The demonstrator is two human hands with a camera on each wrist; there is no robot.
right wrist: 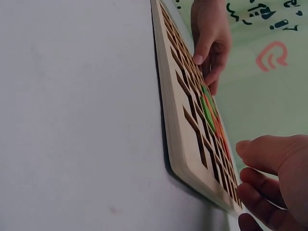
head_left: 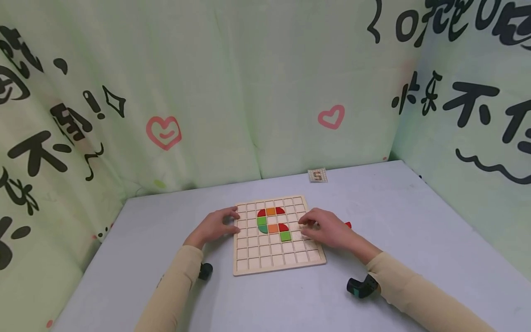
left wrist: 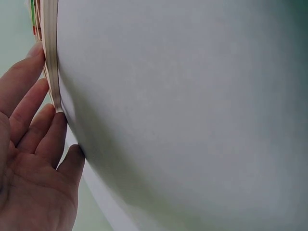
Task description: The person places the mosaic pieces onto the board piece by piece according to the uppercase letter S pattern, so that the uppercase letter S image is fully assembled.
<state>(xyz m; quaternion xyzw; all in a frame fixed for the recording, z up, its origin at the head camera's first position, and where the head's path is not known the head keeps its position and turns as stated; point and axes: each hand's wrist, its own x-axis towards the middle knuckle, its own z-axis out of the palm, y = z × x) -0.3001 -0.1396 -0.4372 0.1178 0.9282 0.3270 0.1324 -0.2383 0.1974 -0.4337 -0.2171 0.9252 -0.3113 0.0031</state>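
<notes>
A square wooden grid board (head_left: pixel 265 263) lies on the table. Set in its upper middle cells are red quarter-round pieces (head_left: pixel 280 210), orange squares (head_left: pixel 272 228), green squares (head_left: pixel 285 236) and a teal quarter-round (head_left: pixel 263 228). My left hand (head_left: pixel 216 224) rests at the board's left edge, thumb and fingers spread, fingertips touching its side in the left wrist view. Over the right edge hovers my right hand (head_left: pixel 325 227), fingers loosely bent. Between its thumb (right wrist: pixel 262 151) and fingers no piece shows in the right wrist view.
Beyond my right hand, a small red piece (head_left: pixel 348 225) peeks out on the table. At the back edge lies a small card (head_left: pixel 317 175) with a brown figure on a grid. A pale green curtain (head_left: pixel 249 92) with black lettering and pink hearts closes off the back and sides.
</notes>
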